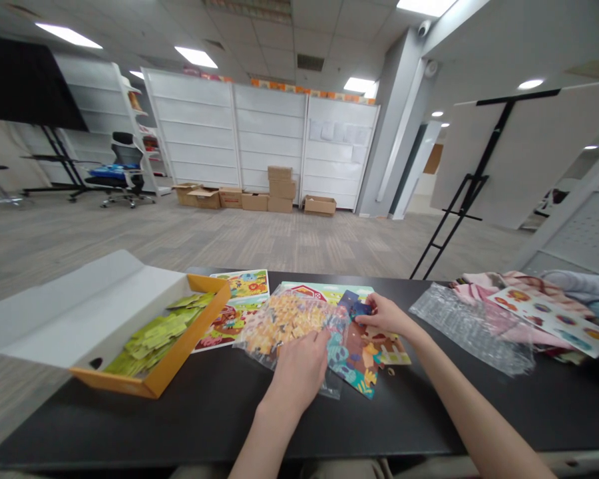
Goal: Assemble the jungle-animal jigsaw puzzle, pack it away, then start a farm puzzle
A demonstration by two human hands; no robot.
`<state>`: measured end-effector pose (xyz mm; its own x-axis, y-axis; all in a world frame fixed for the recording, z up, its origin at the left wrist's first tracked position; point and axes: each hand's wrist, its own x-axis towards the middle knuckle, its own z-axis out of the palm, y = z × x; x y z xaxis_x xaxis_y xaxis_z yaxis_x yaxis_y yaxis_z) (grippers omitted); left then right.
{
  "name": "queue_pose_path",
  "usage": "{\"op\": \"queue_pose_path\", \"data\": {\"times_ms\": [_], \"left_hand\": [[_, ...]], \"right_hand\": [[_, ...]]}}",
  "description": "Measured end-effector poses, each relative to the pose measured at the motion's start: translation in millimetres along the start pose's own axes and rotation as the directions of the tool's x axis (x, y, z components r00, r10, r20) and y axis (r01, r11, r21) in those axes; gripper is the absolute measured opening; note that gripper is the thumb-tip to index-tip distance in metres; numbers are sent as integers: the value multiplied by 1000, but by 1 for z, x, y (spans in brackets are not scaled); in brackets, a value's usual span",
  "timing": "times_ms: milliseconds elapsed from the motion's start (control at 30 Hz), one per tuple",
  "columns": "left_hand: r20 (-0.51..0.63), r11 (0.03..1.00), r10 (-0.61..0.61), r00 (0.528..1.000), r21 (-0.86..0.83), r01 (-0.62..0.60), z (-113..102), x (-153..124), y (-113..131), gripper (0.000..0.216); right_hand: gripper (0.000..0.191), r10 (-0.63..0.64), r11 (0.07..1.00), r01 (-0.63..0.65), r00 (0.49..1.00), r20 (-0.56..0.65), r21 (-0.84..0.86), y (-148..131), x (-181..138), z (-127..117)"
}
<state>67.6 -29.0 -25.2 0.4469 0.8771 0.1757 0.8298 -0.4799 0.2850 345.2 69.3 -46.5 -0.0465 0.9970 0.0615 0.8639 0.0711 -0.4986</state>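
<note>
My left hand (299, 372) rests knuckles up on a clear plastic bag of yellow puzzle pieces (284, 322) on the black table (204, 412), fingers curled onto the bag's near edge. My right hand (387, 316) is closed in a pinch on a dark blue puzzle piece (355, 307), held over a partly built colourful jigsaw (364, 362). Puzzle picture cards (239, 286) lie flat just behind the bag.
An open orange box (180, 356) with green puzzle pieces (152, 336) and a raised white lid sits at the left. A crinkled clear plastic bag (472, 326), a sticker sheet (554, 313) and pink cloth lie at the right. Beyond the table is open floor with cardboard boxes and an easel.
</note>
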Motion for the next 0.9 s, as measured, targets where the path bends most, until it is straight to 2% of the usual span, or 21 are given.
{"op": "queue_pose_path", "data": {"times_ms": [200, 300, 400, 467, 533, 667, 767, 900], "left_hand": [[-1, 1000, -3, 1000, -8, 3, 0, 0, -1, 32], [-10, 1000, 3, 1000, -16, -3, 2, -1, -2, 32], [-22, 999, -20, 1000, -45, 19, 3, -1, -1, 33], [-47, 994, -87, 995, -76, 83, 1, 0, 0, 31], [-82, 981, -173, 982, -106, 164, -3, 1, 1, 29], [-112, 957, -270, 956, -141, 254, -9, 1, 1, 26], [-86, 959, -266, 960, -128, 254, -7, 1, 0, 27], [-17, 975, -213, 977, -72, 212, -2, 3, -1, 28]], "right_hand": [[50, 18, 925, -60, 993, 115, 376, 3, -1, -13], [49, -16, 876, -57, 989, 147, 478, 1, -5, -25], [54, -36, 851, -111, 963, 268, 514, -3, -9, -29], [55, -53, 863, -131, 937, 346, 489, -7, -11, -27], [51, -89, 897, -92, 921, 379, 433, -12, -14, -22], [33, -136, 976, 77, 947, 292, 204, -25, -20, -17], [31, -130, 991, 130, 962, 239, 19, -34, -25, -19], [38, -113, 986, 137, 968, 226, -92, -41, -28, -21]]}}
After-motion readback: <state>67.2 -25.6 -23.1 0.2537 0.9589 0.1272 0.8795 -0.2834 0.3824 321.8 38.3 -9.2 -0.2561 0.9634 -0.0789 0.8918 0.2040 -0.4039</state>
